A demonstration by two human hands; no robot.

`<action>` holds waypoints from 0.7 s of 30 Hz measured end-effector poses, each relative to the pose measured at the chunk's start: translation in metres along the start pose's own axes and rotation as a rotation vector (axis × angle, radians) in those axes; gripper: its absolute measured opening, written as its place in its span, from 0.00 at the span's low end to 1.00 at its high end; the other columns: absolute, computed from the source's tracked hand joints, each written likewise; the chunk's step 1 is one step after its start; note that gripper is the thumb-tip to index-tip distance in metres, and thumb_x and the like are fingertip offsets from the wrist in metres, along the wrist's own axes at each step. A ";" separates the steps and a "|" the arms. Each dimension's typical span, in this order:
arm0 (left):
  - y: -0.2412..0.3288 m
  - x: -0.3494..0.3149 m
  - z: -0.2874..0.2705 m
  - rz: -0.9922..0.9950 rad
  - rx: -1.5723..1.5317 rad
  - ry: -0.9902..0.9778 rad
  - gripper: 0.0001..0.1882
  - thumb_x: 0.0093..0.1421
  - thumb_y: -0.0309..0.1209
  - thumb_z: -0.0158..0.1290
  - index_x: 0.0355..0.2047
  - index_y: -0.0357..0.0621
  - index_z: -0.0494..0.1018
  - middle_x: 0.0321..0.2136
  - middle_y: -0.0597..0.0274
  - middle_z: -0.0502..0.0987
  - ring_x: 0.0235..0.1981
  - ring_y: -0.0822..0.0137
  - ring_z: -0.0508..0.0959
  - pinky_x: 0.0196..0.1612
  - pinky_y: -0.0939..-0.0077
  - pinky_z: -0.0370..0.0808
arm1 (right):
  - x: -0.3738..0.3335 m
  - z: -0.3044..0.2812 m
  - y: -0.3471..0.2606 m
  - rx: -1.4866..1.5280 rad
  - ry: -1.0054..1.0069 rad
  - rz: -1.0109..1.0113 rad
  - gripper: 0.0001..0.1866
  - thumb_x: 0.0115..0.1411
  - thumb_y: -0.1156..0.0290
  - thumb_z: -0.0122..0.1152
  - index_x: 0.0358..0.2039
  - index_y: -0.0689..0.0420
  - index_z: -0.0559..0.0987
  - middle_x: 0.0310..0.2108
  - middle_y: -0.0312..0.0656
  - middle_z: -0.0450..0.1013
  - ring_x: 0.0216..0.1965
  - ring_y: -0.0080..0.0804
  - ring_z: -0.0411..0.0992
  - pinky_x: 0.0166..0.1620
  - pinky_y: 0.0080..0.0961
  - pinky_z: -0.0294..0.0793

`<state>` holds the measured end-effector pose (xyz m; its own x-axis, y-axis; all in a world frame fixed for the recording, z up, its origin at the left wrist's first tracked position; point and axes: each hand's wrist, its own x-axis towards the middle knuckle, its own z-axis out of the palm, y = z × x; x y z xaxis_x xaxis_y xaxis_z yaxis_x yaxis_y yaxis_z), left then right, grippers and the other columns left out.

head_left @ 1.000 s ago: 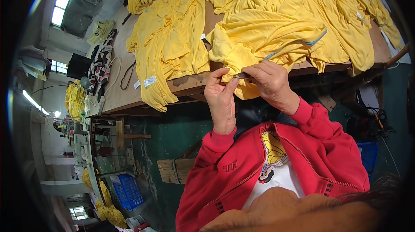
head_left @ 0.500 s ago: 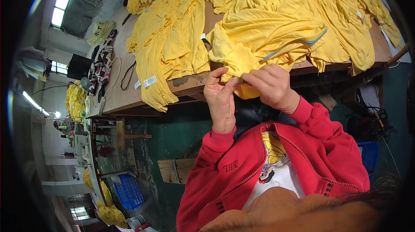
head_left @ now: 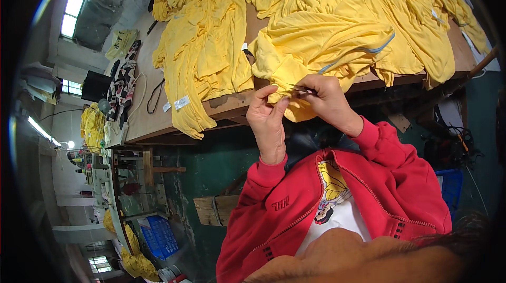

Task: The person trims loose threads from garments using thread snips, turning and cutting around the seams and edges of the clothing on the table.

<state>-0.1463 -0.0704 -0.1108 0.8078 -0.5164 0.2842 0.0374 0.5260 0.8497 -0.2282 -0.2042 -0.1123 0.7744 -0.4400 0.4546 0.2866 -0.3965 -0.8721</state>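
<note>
A: Containers, quick?
B: Blue basket (head_left: 161, 240) low L, yellow cloth heap (head_left: 138, 263) just beside it, contents unclear; 2nd blue crate (head_left: 453, 185) far R, partly behind red jacket (head_left: 403, 159), can't tell what's in it
A: K, fingers, L hand (head_left: 268, 127)?
B: Thumb + index nearly tog, clamped on a small fold of the yellow garment (head_left: 311, 37)
A: R hand (head_left: 329, 98)?
B: Thumb & fingers closed on a small dark tool (head_left: 304, 91), its end pointing L at the pinched cloth, nr the L fingertips; exact type too small to tell
A: Garment pos?
B: Bunched at front edge of worktop (head_left: 158, 118), blue trim (head_left: 382, 46) on its R side, part hanging over the edge under the hands
A: Hand pose?
B: L upright, wrist below, fingertips up; R slants in from lower R, back of hand showing, fingers bent; both just beside e/o, elbows bent
</note>
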 end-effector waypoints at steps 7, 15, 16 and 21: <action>-0.001 0.004 -0.009 -0.029 -0.098 0.064 0.17 0.56 0.14 0.58 0.46 0.35 0.71 0.41 0.59 0.76 0.41 0.71 0.77 0.49 0.78 0.74 | -0.006 -0.019 -0.017 0.394 -0.351 0.166 0.07 0.51 0.85 0.59 0.32 0.66 0.78 0.26 0.40 0.76 0.29 0.23 0.75 0.32 0.21 0.72; 0.006 0.000 -0.005 -0.054 -0.191 -0.005 0.18 0.58 0.13 0.54 0.50 0.31 0.69 0.47 0.51 0.74 0.50 0.63 0.75 0.58 0.68 0.71 | -0.012 0.009 0.000 -0.449 0.244 -0.409 0.22 0.44 0.74 0.73 0.40 0.59 0.74 0.37 0.44 0.74 0.30 0.43 0.76 0.30 0.31 0.76; 0.007 0.000 -0.006 -0.052 -0.190 -0.006 0.18 0.58 0.13 0.54 0.50 0.31 0.69 0.47 0.51 0.74 0.50 0.63 0.75 0.58 0.68 0.71 | -0.011 0.010 0.006 -0.436 0.236 -0.432 0.21 0.45 0.74 0.72 0.39 0.59 0.74 0.37 0.45 0.74 0.30 0.42 0.76 0.30 0.31 0.76; 0.009 0.003 -0.008 -0.054 -0.305 0.009 0.19 0.58 0.14 0.55 0.50 0.31 0.68 0.48 0.51 0.73 0.50 0.64 0.74 0.59 0.69 0.70 | -0.011 0.005 -0.005 -0.282 0.156 -0.334 0.20 0.47 0.75 0.69 0.41 0.60 0.75 0.36 0.47 0.75 0.32 0.46 0.76 0.33 0.32 0.76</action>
<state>-0.1389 -0.0615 -0.1062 0.8048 -0.5441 0.2371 0.2541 0.6769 0.6908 -0.2359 -0.1933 -0.1138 0.5656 -0.3581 0.7429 0.3250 -0.7311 -0.5999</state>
